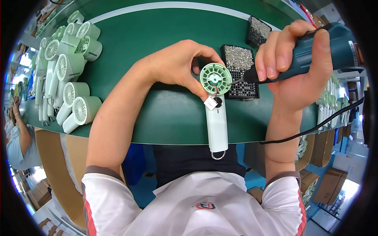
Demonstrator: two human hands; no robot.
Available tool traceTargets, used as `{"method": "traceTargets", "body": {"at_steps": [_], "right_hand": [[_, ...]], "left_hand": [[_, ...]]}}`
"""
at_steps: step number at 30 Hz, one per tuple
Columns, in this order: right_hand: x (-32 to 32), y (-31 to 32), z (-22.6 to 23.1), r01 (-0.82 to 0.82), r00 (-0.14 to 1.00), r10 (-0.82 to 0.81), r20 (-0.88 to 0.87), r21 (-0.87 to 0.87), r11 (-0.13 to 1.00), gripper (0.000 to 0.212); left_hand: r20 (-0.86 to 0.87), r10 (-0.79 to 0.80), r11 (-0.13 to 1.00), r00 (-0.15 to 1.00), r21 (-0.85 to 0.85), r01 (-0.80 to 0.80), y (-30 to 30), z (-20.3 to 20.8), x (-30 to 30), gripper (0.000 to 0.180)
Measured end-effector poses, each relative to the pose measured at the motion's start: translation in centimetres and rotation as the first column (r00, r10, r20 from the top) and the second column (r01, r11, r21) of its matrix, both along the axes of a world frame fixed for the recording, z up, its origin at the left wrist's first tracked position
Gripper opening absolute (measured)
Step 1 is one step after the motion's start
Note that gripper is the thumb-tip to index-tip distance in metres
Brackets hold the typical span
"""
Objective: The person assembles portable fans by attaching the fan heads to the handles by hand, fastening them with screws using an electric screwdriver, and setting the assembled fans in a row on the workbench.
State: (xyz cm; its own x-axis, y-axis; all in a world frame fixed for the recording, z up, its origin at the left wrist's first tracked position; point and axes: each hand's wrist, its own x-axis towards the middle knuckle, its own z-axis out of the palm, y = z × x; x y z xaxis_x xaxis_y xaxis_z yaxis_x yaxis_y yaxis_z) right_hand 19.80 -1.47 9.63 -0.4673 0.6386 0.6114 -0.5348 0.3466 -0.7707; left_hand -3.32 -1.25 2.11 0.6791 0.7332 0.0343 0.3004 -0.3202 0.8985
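green-and-white fan (217, 122), teal screwdriver (338, 48), green tabletop (165, 118)

Handheld fan (217, 118), white handle (217, 131) toward wearer (green head (220, 70) open, wires (217, 90) showing); teal screwdriver (341, 45) at its rim.

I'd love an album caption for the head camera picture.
Left hand holds a pale handheld fan; right hand points a power screwdriver at its round head.

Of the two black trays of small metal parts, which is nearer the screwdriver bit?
The lower tray, partly crossed in view by the bit; the upper tray sits farther away.
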Motion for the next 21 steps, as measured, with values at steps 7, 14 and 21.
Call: {"method": "traceTargets", "body": {"at_steps": [7, 14, 21], "right_hand": [[-0.4, -0.2, 0.3, 0.054, 0.998, -0.054, 0.009, -0.017, 0.998, 0.050], [-1.1, 0.2, 1.1, 0.136, 0.989, -0.130, 0.073, -0.095, 0.986, 0.049], [-5.6, 4.2, -0.3, -0.606, 0.738, 0.524, -0.426, -0.075, 0.792, 0.035]], "left_hand": [[0.058, 0.001, 1.000, 0.998, 0.015, -0.002, 0.0, -0.5, -0.1, 0.067], [0.051, -0.006, 1.000, 0.999, 0.007, 0.005, 0.0, -0.4, -0.1, 0.066], [0.022, -0.004, 1.000, 1.000, -0.015, 0.004, -0.2, -0.2, 0.0, 0.067]]}}
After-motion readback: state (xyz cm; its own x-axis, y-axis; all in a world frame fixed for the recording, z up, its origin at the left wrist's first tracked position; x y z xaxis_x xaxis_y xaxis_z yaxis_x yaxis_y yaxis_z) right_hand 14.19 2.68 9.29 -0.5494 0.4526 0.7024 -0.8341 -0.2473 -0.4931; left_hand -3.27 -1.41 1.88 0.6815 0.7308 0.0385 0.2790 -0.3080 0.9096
